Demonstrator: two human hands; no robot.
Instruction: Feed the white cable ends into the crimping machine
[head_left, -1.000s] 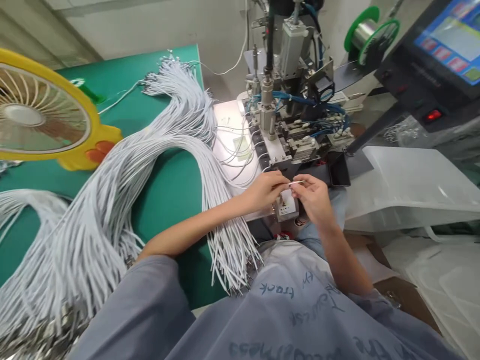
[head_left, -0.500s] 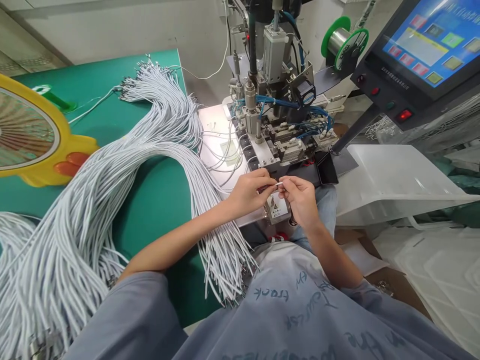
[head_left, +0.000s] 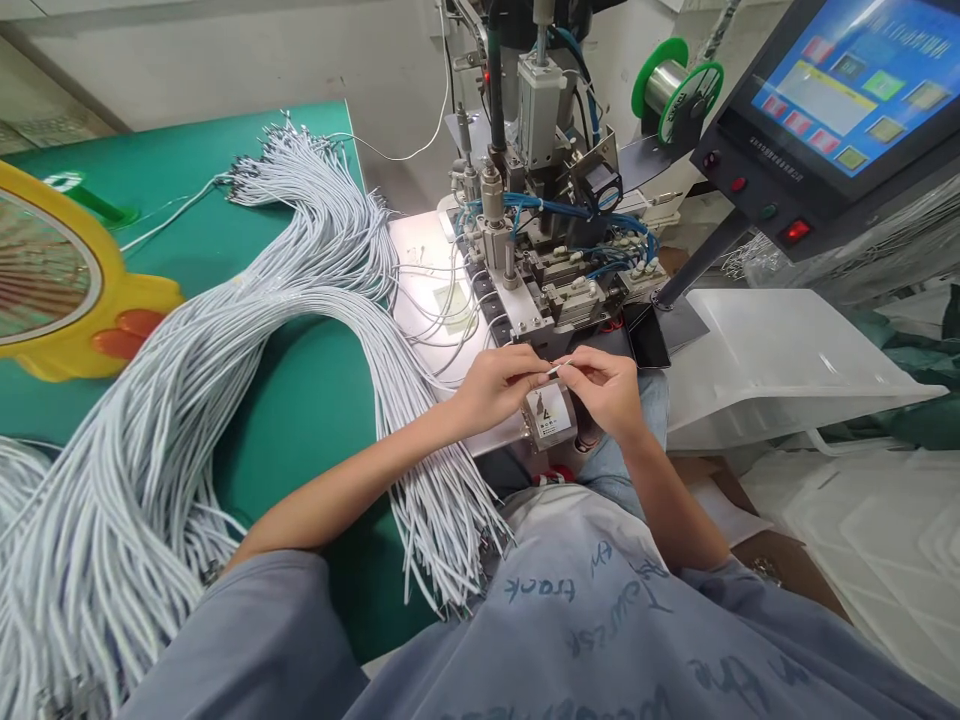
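Note:
My left hand (head_left: 496,388) is closed, pinching the end of a thin white cable (head_left: 553,370) between thumb and fingers. Meeting it from the other side, my right hand (head_left: 609,392) grips the same cable at its tip; what lies inside those fingers is hidden. Both hands are just in front of the machine (head_left: 529,300), above a small block with a white warning label (head_left: 550,412). Under and beside my left forearm hangs a large bundle of white cables (head_left: 330,305) with metal ends, draped over the green table mat (head_left: 300,430).
A touch screen (head_left: 847,100) on a post stands at the right, with a solder wire spool (head_left: 670,85) beside it. A small black bin (head_left: 649,337) and a white plastic tray (head_left: 787,350) sit right of my hands. At the left edge is a yellow fan (head_left: 112,290).
My right hand's fingers have shifted on the cable tip, and the hand has turned slightly. The left hand keeps its pinch. The whole view has moved a little.

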